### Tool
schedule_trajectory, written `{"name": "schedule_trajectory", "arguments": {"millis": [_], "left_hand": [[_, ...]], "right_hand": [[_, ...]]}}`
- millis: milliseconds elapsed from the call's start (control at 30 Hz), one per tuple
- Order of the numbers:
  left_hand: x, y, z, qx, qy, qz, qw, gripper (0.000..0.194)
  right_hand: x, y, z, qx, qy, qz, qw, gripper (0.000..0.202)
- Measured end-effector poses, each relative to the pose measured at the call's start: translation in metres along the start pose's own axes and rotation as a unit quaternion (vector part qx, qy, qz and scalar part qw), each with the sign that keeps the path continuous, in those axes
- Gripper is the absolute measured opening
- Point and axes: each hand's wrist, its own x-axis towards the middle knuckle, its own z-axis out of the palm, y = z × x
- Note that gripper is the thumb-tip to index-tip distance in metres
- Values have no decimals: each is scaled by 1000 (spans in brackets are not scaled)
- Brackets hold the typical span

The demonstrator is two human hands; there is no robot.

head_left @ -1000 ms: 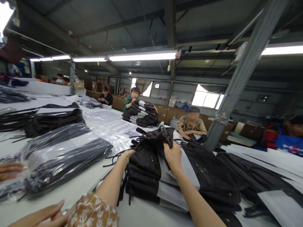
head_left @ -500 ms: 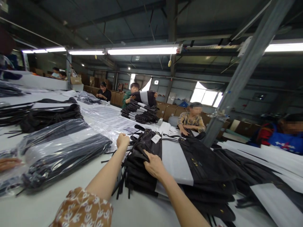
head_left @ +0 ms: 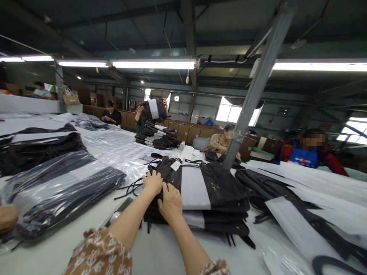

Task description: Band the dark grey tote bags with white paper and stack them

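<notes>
A stack of black bags, flat with straps and a white paper band [head_left: 194, 187] round the middle, lies in front of me on the table. A white tag [head_left: 176, 165] rests on the top bag [head_left: 222, 181]. My left hand [head_left: 153, 183] is closed over the top bag's left end, its fingers bent on the dark fabric. Right beside it, my right hand [head_left: 171, 200] grips the same end, thumb toward the near edge. The fingertips of both hands are partly hidden against the fabric. Thin black straps [head_left: 130, 188] trail out left of the stack.
Left of me lies a black bag in clear plastic [head_left: 71, 187], with another person's blurred hand [head_left: 8, 218] near it. More black bags [head_left: 43, 151] lie behind. A metal post [head_left: 252, 91] rises beyond the stack. Across the table a co-worker lifts a banded bag [head_left: 153, 110].
My left hand has come from beside the stack onto the bag's end, next to my right hand. The view has turned right. The co-worker opposite has raised a bag higher.
</notes>
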Motion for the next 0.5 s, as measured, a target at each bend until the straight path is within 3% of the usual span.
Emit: {"name": "schedule_trajectory", "arguments": {"millis": [133, 267, 367, 500], "left_hand": [[-41, 22, -17, 42, 76, 83, 993, 49], [-101, 41, -17, 92, 153, 193, 965, 53], [-154, 51, -3, 93, 130, 215, 963, 55], [-234, 56, 30, 118, 34, 190, 974, 57]], "right_hand": [[-53, -9, -3, 15, -17, 24, 999, 79], [-138, -10, -12, 33, -155, 52, 986, 77], [-201, -11, -31, 32, -247, 72, 966, 62], [-269, -17, -78, 17, -265, 66, 962, 45]]}}
